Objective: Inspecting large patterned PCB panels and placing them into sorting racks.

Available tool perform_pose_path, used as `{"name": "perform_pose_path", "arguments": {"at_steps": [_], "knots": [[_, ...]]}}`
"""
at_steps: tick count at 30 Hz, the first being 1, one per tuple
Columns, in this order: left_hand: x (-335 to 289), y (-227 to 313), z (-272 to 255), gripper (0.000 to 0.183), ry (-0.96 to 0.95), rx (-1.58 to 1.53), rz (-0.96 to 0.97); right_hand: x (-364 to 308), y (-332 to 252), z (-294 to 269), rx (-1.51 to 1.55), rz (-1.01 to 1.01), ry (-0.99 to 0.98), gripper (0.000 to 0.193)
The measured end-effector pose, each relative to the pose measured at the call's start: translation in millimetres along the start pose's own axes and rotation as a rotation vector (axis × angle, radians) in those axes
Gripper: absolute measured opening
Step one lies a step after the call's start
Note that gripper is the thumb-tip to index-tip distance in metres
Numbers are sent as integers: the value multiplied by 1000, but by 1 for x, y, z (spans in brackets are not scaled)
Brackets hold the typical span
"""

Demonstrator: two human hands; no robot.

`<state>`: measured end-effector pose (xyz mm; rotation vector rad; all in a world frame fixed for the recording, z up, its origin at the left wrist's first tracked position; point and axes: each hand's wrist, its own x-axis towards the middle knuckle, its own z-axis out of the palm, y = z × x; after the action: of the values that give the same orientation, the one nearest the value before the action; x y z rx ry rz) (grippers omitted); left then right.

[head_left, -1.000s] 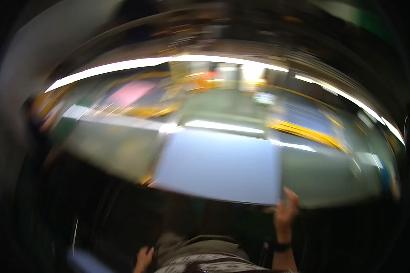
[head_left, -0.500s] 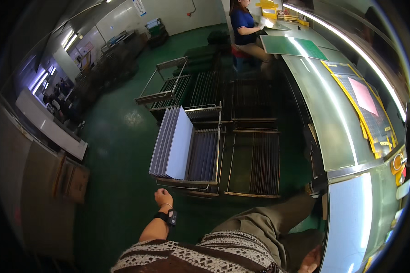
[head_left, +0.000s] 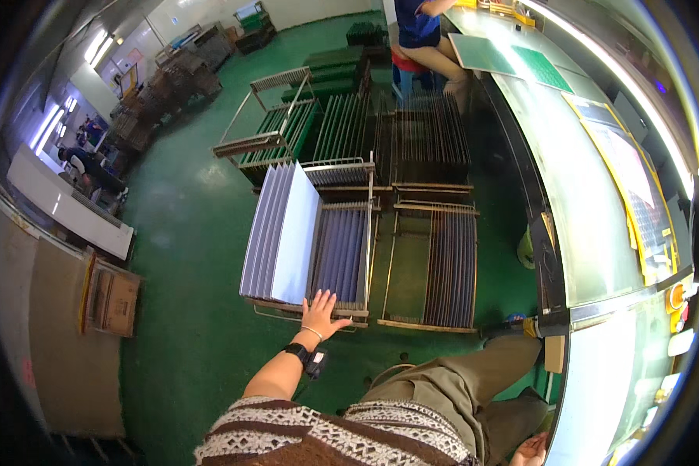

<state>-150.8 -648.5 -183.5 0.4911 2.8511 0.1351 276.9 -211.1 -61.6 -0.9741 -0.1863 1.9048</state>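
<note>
My left hand (head_left: 320,314) is open, fingers spread, at the near end of a metal rack (head_left: 357,313), close to the lower edge of the pale panels. Several large white panels (head_left: 291,233) stand upright in the left part of this rack, leaning slightly. To their right, the rack's ribbed slots (head_left: 340,256) show. A dark strap with a small black device is on my left wrist. My right hand (head_left: 530,450) is low at the right, beside the workbench edge; the frame's bottom cuts it off, and its grip is not clear.
A slotted rack (head_left: 450,264) stands right of the panels, and more racks with green boards (head_left: 342,128) stand behind. Along the right runs a lit workbench (head_left: 555,179) with a pale sheet (head_left: 598,373). A seated co-worker (head_left: 419,35) is at its far end. Cardboard (head_left: 113,299) leans at left.
My left hand has moved right and forward to the rack's near end, its fingers opening from a curl. The view has shifted slightly, and the co-worker's arm has risen. My right hand stays low.
</note>
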Motion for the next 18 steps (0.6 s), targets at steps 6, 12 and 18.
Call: {"name": "perform_pose_path", "arguments": {"at_steps": [6, 12, 18], "knots": [[-2, 5, 20, 86, -40, 38, -38, 0, -14, -4, -44, 58, 10, 10], [7, 11, 36, 49, 105, 48, -128, -21, -7, 25, -51, 48, 9, 13], [12, 19, 46, 37, 120, 158, -224, 1, -18, -12, -37, 148, -5, 13]]}}
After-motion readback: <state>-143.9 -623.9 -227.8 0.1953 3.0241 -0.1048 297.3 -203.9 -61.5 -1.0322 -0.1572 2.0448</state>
